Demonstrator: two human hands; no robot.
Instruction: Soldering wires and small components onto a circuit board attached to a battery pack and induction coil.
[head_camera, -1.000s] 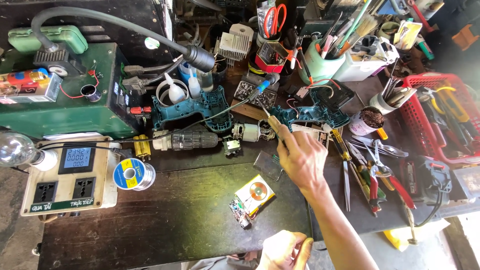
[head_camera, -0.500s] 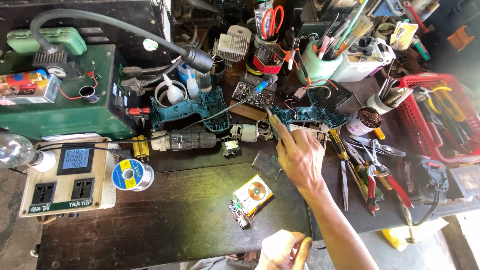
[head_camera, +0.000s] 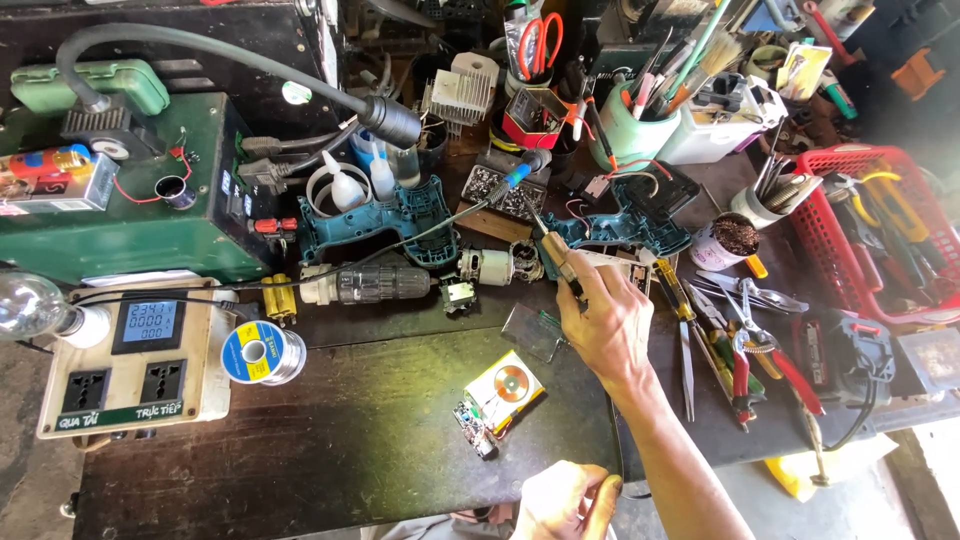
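So the right hand (head_camera: 605, 325) sits just right of centre, fingers curled around a slim soldering iron (head_camera: 553, 252) with a yellowish grip, its tip angled up toward 11 o'clock at a teal drill housing half (head_camera: 620, 228) with loose red and black wires hanging out. The left hand (head_camera: 560, 500) is down at 6 o'clock, closed into a loose fist; can't tell what's in it. The bench (head_camera: 330, 440) is dark, scuffed and totally cluttered: solder spool (head_camera: 262, 353) at 9, green power unit (head_camera: 130, 200) at 10, red basket (head_camera: 860, 230) of tools at 3, pliers (head_camera: 745, 350) just right of the hand.
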